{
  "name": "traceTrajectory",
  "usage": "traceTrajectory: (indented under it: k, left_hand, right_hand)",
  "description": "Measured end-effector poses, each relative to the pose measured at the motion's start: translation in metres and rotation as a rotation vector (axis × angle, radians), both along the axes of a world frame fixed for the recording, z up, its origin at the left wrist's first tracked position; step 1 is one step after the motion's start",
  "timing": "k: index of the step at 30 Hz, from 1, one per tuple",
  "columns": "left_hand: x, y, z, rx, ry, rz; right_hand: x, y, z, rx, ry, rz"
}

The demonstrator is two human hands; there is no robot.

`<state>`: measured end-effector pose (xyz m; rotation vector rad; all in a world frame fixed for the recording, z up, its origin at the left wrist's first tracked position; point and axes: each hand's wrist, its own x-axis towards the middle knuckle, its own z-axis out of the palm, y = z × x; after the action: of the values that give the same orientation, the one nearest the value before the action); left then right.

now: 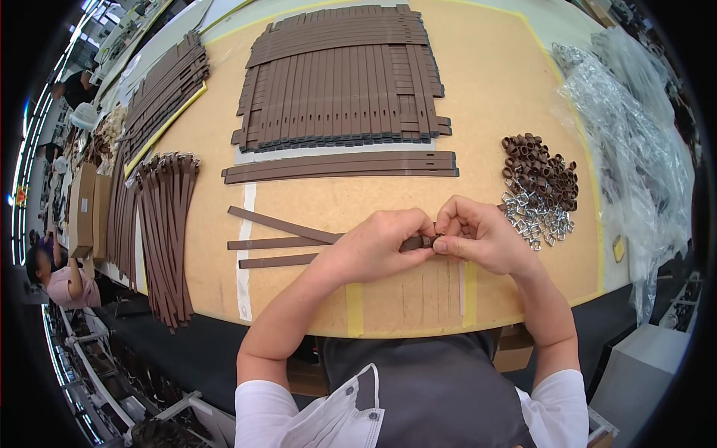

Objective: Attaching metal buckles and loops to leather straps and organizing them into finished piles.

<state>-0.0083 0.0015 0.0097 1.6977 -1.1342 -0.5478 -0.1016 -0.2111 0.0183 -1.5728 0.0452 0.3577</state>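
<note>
The left hand [392,237] and right hand [489,233] meet above the near side of a tan tabletop [336,200], each grip pinched narrow on a brown strap [413,244]. Slim and smooth, the strap shows only a short, dark stretch between the two hands; its end is largely hidden in the right grip. To the left, three strap ends [272,243] of matching brown lie apart. Right of the hands sit heaped brown loops [538,168] and silvery metal fittings [544,216]. Farther out, a broad strap stack [336,89] shows small slots and dark tips, while crumpled clear plastic [627,142] lines the right side.
</note>
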Motion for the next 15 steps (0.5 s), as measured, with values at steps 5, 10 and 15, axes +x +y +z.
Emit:
traceTrajectory:
  k: [5, 10, 15]
  left_hand:
    - [-0.002, -0.002, 0.000, -0.039, -0.018, -0.014]
    - [-0.003, -0.002, 0.017, 0.025, 0.015, 0.112]
    - [0.001, 0.003, 0.016, -0.037, -0.037, 0.182]
  right_hand:
    - [0.000, 0.003, -0.002, -0.094, -0.058, -0.005]
    - [0.003, 0.005, 0.005, 0.075, -0.005, -0.156]
    - [0.003, -0.004, 0.004, 0.169, -0.042, -0.221]
